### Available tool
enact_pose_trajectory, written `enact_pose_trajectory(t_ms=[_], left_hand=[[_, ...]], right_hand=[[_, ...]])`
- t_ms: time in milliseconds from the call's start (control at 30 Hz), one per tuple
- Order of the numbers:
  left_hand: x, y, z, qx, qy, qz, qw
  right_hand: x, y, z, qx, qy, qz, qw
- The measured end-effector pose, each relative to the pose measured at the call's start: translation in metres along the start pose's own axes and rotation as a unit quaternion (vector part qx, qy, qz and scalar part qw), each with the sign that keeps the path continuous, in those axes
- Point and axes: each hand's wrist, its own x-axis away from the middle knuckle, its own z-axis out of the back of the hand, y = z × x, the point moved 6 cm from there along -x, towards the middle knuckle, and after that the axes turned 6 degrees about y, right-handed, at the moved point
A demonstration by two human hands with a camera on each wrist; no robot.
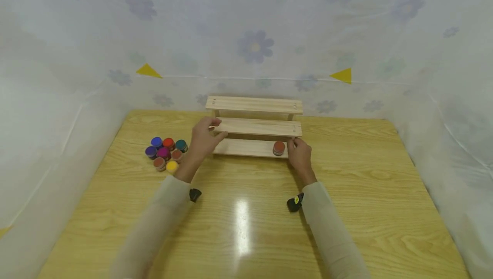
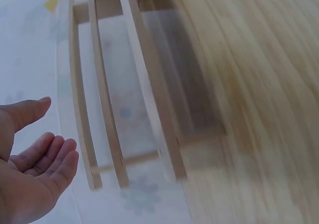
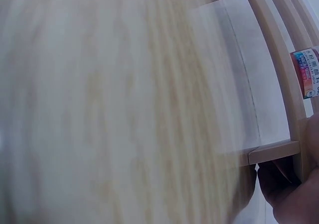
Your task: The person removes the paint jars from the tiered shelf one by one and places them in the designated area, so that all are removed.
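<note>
A three-tier wooden step rack (image 1: 254, 127) stands near the back of the table. A small paint jar with a reddish-brown lid (image 1: 279, 148) sits toward the right end of its lowest step; the printed label of this jar (image 3: 308, 72) shows in the right wrist view. My right hand (image 1: 300, 156) grips the right end of the rack, its fingers curled at the lowest step beside the jar. Over the left end of the rack hovers my left hand (image 1: 204, 140), thumb and fingers apart. In the left wrist view the palm of that hand (image 2: 35, 169) holds nothing.
Several paint jars with blue, red, teal, purple, brown and yellow lids (image 1: 163, 153) stand clustered on the table (image 1: 242, 236), left of the rack. Behind the rack hangs a flowered white curtain (image 1: 231, 26) with yellow triangles (image 1: 342, 75). Dark wrist devices (image 1: 295, 203) are worn on both arms.
</note>
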Motion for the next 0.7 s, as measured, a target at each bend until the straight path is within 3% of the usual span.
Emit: enact_pose_trajectory(t_ms=[200, 500, 700], left_hand=[[-0.004, 0.025, -0.039, 0.018, -0.040, -0.032, 0.9985], [0.006, 0.050, -0.092, 0.029, -0.097, -0.052, 0.9935], [0.014, 0.062, -0.116, -0.014, -0.133, -0.069, 0.9885]], right_hand=[[0.001, 0.001, 0.000, 0.002, -0.003, -0.004, 1.0000], [0.005, -0.001, 0.000, -0.007, -0.007, -0.003, 1.0000], [0.006, -0.002, 0.000, -0.007, -0.019, -0.005, 0.9998]])
